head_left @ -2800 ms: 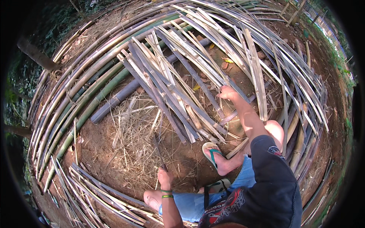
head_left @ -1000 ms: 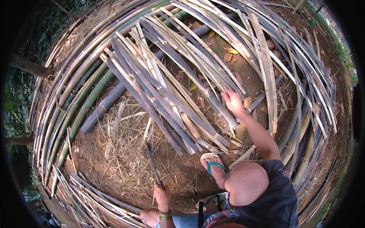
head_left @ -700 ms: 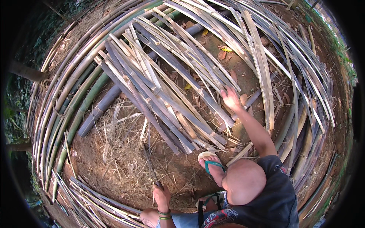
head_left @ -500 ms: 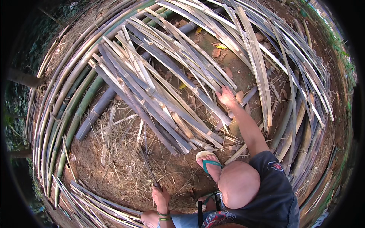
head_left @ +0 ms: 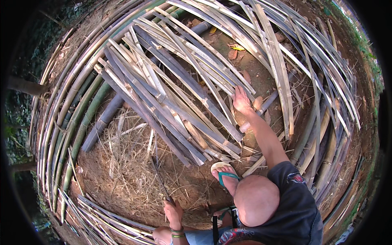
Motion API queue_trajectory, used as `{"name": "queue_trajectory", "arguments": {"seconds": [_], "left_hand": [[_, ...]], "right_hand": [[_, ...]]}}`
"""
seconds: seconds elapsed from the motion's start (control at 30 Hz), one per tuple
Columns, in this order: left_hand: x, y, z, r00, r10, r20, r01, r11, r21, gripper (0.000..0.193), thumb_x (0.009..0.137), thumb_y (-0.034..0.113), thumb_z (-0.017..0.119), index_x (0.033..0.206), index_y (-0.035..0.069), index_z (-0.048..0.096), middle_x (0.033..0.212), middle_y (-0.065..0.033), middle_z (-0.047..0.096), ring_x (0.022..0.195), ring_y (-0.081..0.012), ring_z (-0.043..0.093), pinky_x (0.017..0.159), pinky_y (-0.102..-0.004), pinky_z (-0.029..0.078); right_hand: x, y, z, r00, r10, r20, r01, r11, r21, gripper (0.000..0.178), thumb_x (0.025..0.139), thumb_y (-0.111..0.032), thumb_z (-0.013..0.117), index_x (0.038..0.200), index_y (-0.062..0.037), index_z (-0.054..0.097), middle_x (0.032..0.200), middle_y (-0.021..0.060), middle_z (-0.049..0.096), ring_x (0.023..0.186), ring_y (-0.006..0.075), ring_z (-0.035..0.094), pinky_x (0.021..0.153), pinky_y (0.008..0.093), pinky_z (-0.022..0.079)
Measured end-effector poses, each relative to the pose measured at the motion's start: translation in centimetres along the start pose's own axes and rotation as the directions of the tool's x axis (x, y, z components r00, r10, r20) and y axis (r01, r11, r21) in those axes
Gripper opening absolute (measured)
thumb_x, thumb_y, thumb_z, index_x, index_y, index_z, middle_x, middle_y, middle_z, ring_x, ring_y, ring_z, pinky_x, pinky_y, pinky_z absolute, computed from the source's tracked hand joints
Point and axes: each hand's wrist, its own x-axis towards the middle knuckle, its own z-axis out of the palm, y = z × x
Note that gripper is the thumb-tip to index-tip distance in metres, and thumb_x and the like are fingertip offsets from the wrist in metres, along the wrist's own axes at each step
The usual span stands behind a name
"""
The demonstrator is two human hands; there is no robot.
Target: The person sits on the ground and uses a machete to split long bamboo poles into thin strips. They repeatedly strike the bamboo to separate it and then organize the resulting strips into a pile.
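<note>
My left hand (head_left: 174,215), low in the view, is closed round the dark handle of a long thin-bladed knife (head_left: 160,178). Its blade points away from me, over dry shavings. Stretched out ahead, my right hand (head_left: 241,99) has its fingers extended against the near ends of some split bamboo strips (head_left: 222,79); its thumb side is hard to make out. Just left of that hand, a dark split strip (head_left: 220,116) and a paler narrow one lie slantwise. More split bamboo (head_left: 163,102) is heaped to the left, resting across a thick dark pole (head_left: 102,122).
Long bamboo poles (head_left: 81,98) curve along the left. Another stack of split strips (head_left: 281,73) lies at the right. Shavings (head_left: 130,159) cover the soil before my feet, and my sandalled foot (head_left: 223,176) stands close to the strip ends. More strips (head_left: 106,220) lie at lower left.
Beside my right hand, the dark strip has slid left and a pale narrow strip now lies at a steeper slant. The right hand has shifted slightly; the left hand and knife stay put.
</note>
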Motion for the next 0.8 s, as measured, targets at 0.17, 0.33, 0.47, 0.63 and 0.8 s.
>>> {"name": "queue_trajectory", "arguments": {"seconds": [0.17,0.33,0.47,0.63,0.8], "left_hand": [[-0.1,0.5,0.4,1.0,0.007,-0.02,-0.007,1.0,0.009,0.031,0.084,0.015,0.067,0.097,-0.008,0.052,0.076,-0.031,0.063,0.074,-0.0483,0.064,0.064,-0.0519,0.05],[0.0,1.1,-0.2,0.997,-0.072,0.027,0.073,0.996,-0.041,0.035,0.083,0.021,0.067,0.095,-0.008,0.05,0.081,-0.0336,0.063,0.08,-0.0504,0.064,0.07,-0.0533,0.05],[0.0,0.9,-0.1,1.0,-0.02,-0.003,0.02,0.999,0.031,0.033,0.085,0.019,0.068,0.097,-0.006,0.051,0.079,-0.0312,0.063,0.077,-0.0488,0.063,0.068,-0.0526,0.049],[0.2,1.9,-0.9,0.999,-0.028,0.036,0.028,1.0,0.002,0.032,0.085,0.019,0.067,0.093,-0.006,0.049,0.079,-0.0321,0.063,0.076,-0.0491,0.063,0.067,-0.0531,0.049],[0.0,1.0,-0.3,0.999,-0.052,0.007,0.052,0.997,0.056,0.035,0.085,0.021,0.068,0.094,-0.009,0.051,0.078,-0.0327,0.063,0.078,-0.0498,0.064,0.07,-0.0524,0.05]], "right_hand": [[1.0,-0.4,1.2,0.992,0.112,0.05,-0.112,0.994,-0.003,0.051,0.095,-0.018,0.049,0.141,0.0009,0.039,0.132,0.0222,0.043,0.116,0.044,0.049,0.099,0.0513,0.043],[2.0,-1.0,1.4,0.987,0.156,0.041,-0.153,0.987,-0.056,0.044,0.096,-0.019,0.05,0.137,-0.0028,0.045,0.127,0.021,0.046,0.112,0.0445,0.051,0.094,0.0514,0.046],[3.0,-0.2,1.1,0.976,0.208,0.065,-0.204,0.977,-0.061,0.033,0.094,-0.019,0.053,0.124,-0.0048,0.051,0.124,0.019,0.046,0.115,0.0424,0.05,0.094,0.057,0.045],[3.8,1.6,3.0,0.975,0.189,-0.113,-0.199,0.977,-0.083,0.046,0.093,-0.018,0.053,0.136,-0.0031,0.044,0.151,0.0192,0.033,0.134,0.0415,0.038,0.106,0.0533,0.038],[6.4,0.7,-0.6,0.948,0.251,0.198,-0.23,0.965,-0.123,0.048,0.093,-0.022,0.058,0.136,-0.0041,0.046,0.134,0.0196,0.048,0.121,0.0414,0.049,0.101,0.0489,0.042]]}}
